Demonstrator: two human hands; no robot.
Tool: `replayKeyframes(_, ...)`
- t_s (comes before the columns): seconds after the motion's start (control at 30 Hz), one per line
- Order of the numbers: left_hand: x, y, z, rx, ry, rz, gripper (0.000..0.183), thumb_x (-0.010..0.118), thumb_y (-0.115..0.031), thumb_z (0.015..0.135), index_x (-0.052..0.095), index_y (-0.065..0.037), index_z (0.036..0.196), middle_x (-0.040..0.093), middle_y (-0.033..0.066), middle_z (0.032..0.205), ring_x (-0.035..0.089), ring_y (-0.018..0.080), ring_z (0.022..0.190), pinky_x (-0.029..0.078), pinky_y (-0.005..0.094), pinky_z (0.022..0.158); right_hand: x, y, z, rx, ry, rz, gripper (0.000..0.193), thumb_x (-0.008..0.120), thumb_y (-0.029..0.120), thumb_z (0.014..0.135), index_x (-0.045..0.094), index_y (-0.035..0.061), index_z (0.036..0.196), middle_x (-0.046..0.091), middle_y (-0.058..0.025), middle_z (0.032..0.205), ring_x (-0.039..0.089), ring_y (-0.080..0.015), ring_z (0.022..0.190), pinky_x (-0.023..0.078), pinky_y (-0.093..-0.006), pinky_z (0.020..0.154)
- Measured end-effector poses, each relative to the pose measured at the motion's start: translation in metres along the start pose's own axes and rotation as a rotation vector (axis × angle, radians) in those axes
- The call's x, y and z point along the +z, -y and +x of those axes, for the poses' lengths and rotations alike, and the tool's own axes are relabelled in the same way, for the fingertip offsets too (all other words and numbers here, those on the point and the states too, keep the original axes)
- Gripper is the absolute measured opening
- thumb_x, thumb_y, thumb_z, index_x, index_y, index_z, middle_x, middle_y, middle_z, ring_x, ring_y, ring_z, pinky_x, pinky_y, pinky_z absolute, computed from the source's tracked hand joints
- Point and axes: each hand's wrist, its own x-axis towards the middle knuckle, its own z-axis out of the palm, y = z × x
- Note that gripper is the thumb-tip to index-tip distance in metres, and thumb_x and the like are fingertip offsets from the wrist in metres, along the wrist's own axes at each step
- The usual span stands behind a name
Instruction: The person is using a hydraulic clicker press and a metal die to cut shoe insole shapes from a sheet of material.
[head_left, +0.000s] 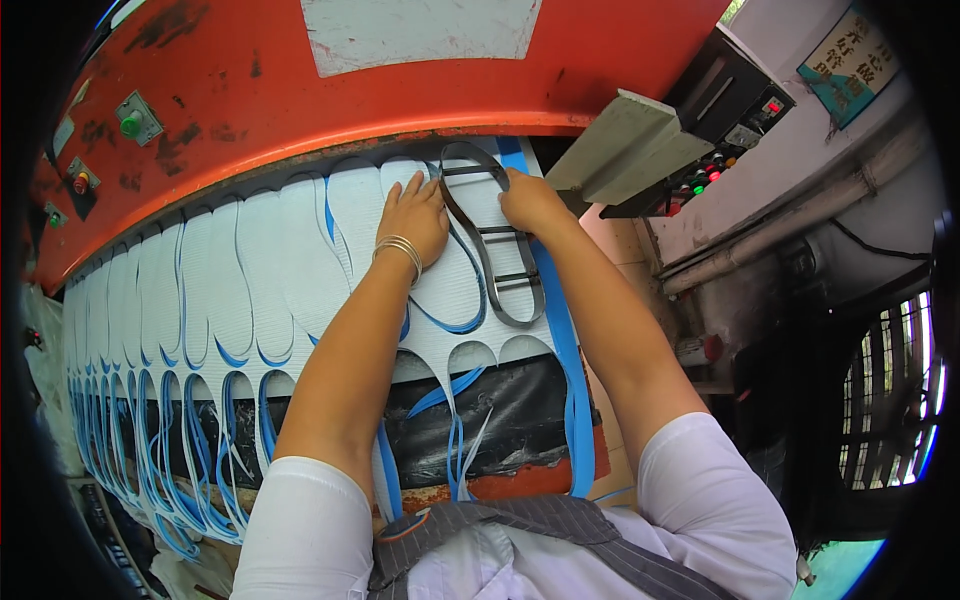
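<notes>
A stack of white ribbed foam sheets with blue undersides (312,262) lies before me, cut into rows of sole shapes. My left hand (414,222), with bangles at its wrist, rests flat on the sheet, fingers spread. Just right of it a sole-shaped metal cutting die (497,230) with several crossbars sits on the sheet's right end. The fingers of my right hand (534,204) are closed on the die's upper right rim. A cut sole piece (448,287) lies between my left wrist and the die.
A red press beam (420,90) spans the far side. At the right are a grey plate (622,150) and a control box with lit buttons (700,185). Leftover foam strips (190,430) hang off the near edge, over a black wrapped surface (500,415).
</notes>
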Motion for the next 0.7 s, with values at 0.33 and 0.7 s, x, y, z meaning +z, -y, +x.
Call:
replayKeyframes(0.33,0.005,0.015,0.004,-0.020,-0.021,-0.019,0.046,0.045,-0.019,0.093,0.046,-0.009,0.139,0.047,0.0064,0.144,0.031,0.0229,0.140,0.019,0.0436,0.117,0.010,-0.018,-0.040,-0.228,-0.076,0.444,0.092,0.074,0.041,0.076,0.030,0.0010,0.146,0.051,-0.0293,0.129,0.052,-0.0400,0.120,0.042,-0.0451,0.100)
replayKeyframes(0.7,0.012,0.010,0.000,0.010,-0.035,-0.048,0.045,0.047,-0.019,0.092,0.050,-0.009,0.136,0.049,0.0058,0.141,0.033,0.0251,0.139,0.019,0.0449,0.116,0.037,-0.074,-0.125,-0.556,-0.040,0.236,0.085,0.090,0.035,0.051,0.053,0.0119,0.125,0.034,-0.0247,0.148,0.029,-0.0393,0.139,0.022,-0.0461,0.114)
